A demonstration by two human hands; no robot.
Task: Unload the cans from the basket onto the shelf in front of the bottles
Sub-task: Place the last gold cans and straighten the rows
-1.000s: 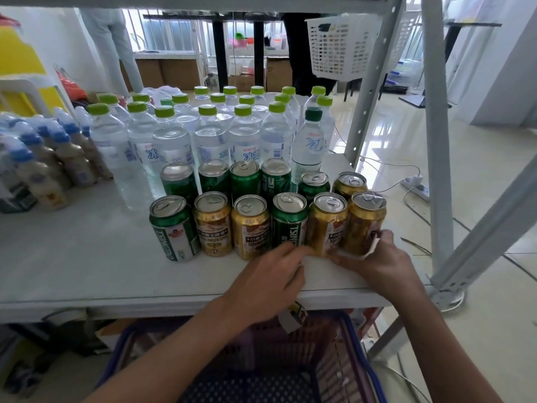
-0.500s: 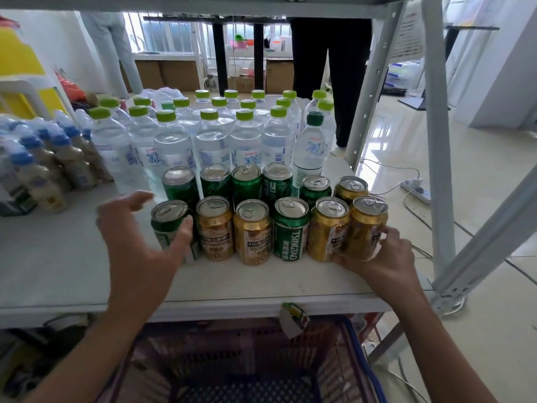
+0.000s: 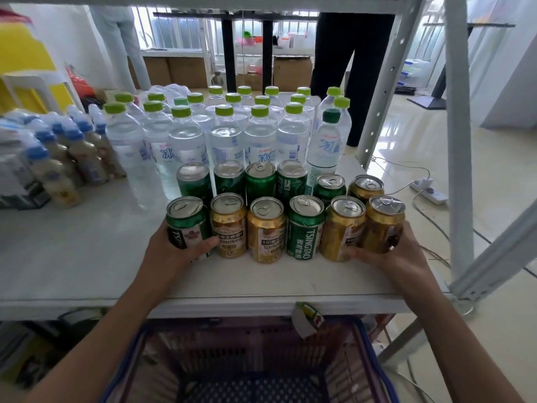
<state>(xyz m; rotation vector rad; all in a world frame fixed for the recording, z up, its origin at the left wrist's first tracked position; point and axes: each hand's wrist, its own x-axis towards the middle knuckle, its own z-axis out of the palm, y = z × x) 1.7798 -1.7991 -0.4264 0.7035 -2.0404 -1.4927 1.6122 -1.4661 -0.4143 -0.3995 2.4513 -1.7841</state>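
Left hand (image 3: 177, 251): cupped round the green end can (image 3: 187, 222) at the left of the front row, thumb across its label, fingers hidden behind it.
Right hand (image 3: 389, 254): wrapped round the gold end can (image 3: 383, 225) at the right of the front row, thumb lying along the foot of the next gold can (image 3: 343, 228).
Cans: two rows stand upright on the shelf (image 3: 87, 257), front row of six, back row (image 3: 261, 181) just behind, touching or nearly so.
Bottles (image 3: 226, 135): green-capped, packed behind the back row; the cans sit in front of them as asked.
Basket (image 3: 255, 367): below the shelf edge; the part in view shows no cans, though its near end is out of frame.
Stage: looks like a last squaring-up of the front row from both ends.
Risk, squeeze: pushing the ends inward could pop a middle can forward out of line, and the row stands not far from the shelf lip above the basket.
Risk, tilt: the right end cans seem to lean a little, though the wide lens may exaggerate it; a hard nudge low down could tip one.
Risk, shove back: pressing the row rearward could knock the back cans into the bottles and topple a light one.
Risk, right edge: the gold end can is close to the shelf's open side by the post (image 3: 459, 141); a slip outward sends it to the floor.
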